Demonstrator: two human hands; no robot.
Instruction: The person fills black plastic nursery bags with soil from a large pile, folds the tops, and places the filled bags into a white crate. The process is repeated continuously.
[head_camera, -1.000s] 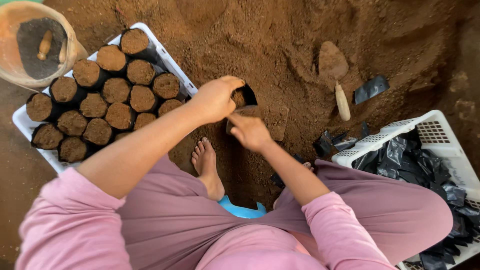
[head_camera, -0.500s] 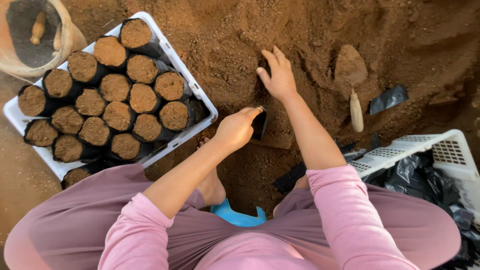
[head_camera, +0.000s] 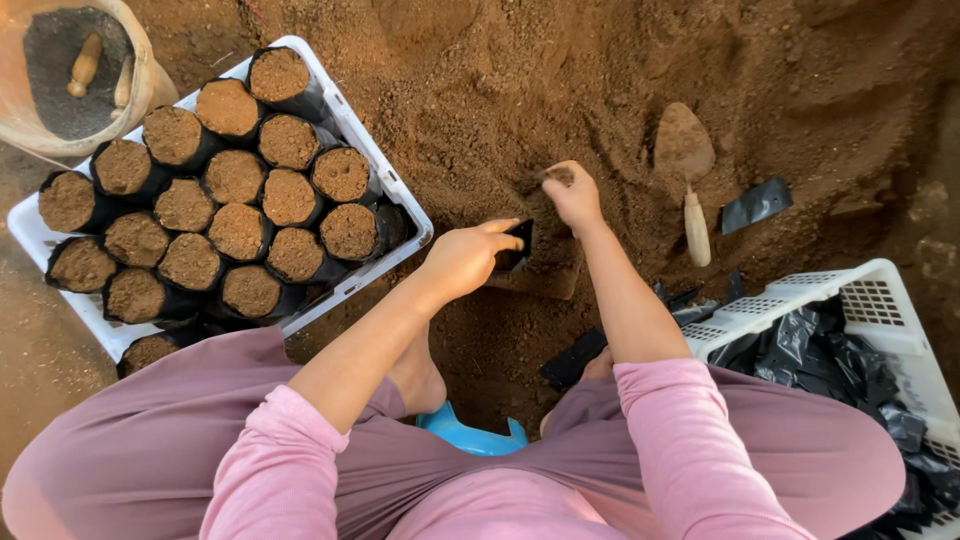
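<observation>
The left hand (head_camera: 465, 260) is grasping a small black nursery bag (head_camera: 515, 245) by its rim, mouth facing up, just below the soil heap (head_camera: 560, 90). The right hand (head_camera: 573, 192) is clenching a scoop of soil just above and right of that bag, nearer to it than the trowel (head_camera: 686, 175) farther right. Against half a second ago, the right hand is pulling back from the heap toward the bag.
</observation>
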